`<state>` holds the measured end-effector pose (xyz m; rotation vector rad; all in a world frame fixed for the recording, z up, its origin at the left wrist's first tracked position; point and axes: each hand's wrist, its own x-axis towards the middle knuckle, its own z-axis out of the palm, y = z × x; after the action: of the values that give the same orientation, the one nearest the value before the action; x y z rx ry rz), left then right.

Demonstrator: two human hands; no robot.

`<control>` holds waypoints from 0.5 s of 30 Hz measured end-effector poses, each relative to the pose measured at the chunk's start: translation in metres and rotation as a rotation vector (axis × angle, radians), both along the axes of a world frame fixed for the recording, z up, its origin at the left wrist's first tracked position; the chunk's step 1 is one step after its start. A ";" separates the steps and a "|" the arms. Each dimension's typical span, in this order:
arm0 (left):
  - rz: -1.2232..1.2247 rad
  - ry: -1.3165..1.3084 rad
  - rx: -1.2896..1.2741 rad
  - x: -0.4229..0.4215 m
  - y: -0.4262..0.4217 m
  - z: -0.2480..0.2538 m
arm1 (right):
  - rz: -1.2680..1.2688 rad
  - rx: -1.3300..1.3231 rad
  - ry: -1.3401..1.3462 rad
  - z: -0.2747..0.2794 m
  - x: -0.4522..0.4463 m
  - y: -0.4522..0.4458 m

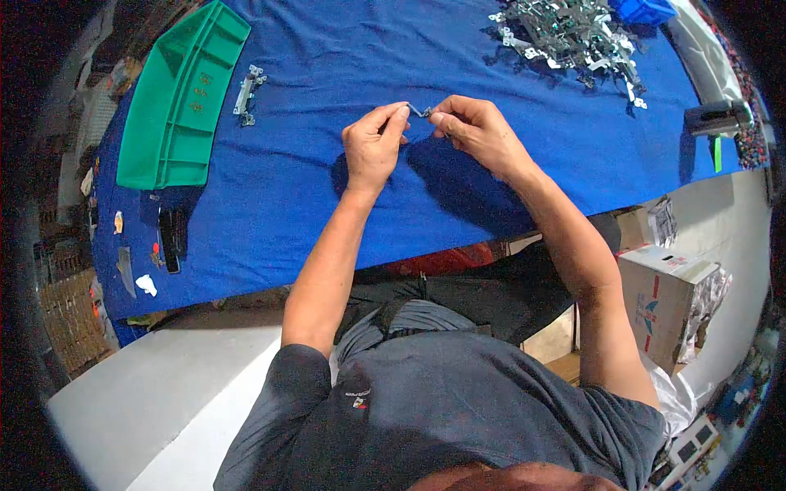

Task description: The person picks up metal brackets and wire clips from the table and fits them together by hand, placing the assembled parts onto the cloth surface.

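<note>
Over the blue cloth, a small dark metal part [418, 111] spans the gap between my two hands. My left hand [376, 147] pinches its left end between thumb and fingertips. The right end is pinched by my right hand [477, 132], with the fingers curled and partly hiding it. To the left on the cloth lies a single silver metal bracket [247, 96]. A large heap of similar metal brackets [565, 37] is at the upper right of the table.
A green tray [184, 98] holding a few small brownish pieces stands at the left. Below it lies a black object [171, 239]. At the upper right are a blue bin [645, 10] and a dark clamp-like object [717, 118]. A cardboard box [667, 299] stands beyond the front edge.
</note>
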<state>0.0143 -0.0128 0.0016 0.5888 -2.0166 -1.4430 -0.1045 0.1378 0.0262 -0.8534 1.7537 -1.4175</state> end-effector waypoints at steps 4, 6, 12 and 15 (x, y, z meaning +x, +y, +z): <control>0.006 0.030 -0.057 0.001 -0.003 -0.004 | -0.002 0.007 0.136 -0.005 -0.001 0.000; 0.007 0.031 -0.080 0.000 -0.001 -0.001 | 0.003 0.004 0.191 -0.004 -0.001 0.000; 0.010 0.073 -0.224 0.000 -0.002 0.000 | -0.005 0.098 0.194 -0.007 -0.002 0.000; 0.021 0.083 -0.315 -0.001 0.000 0.007 | -0.071 0.018 0.342 -0.012 -0.002 0.000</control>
<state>0.0137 -0.0124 0.0083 0.4070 -2.1070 -1.0876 -0.1066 0.1376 0.0143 -1.0844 2.0646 -1.3586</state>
